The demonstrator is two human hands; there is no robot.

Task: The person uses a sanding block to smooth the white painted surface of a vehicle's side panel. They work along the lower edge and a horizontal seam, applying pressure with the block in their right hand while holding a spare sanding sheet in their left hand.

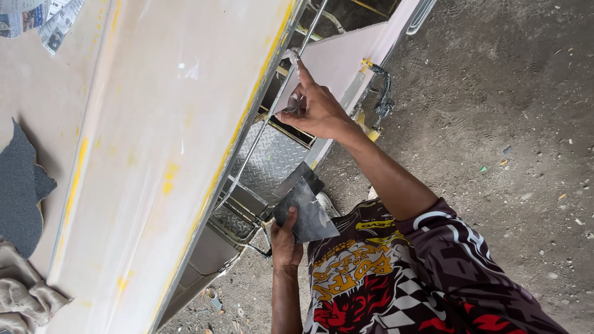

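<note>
Nearest us, the panel [154,142] runs lengthways up-frame. Our right hand [315,111] pinches a small pad, forefinger on the rail [272,111] beside it. Below, our left hand [286,241] grips a dark plate [303,213].

The right hand [315,108] presses a small scraper [293,102] on the pale panel edge [272,99]. The left hand [284,238], at 6 o'clock, holds a dark metal plate [304,210].

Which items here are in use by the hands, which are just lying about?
In use: right hand with putty knife at panel edge; left hand holding dark flat plate.
Lying about: newspaper, grey sheet, beige cloth.
</note>
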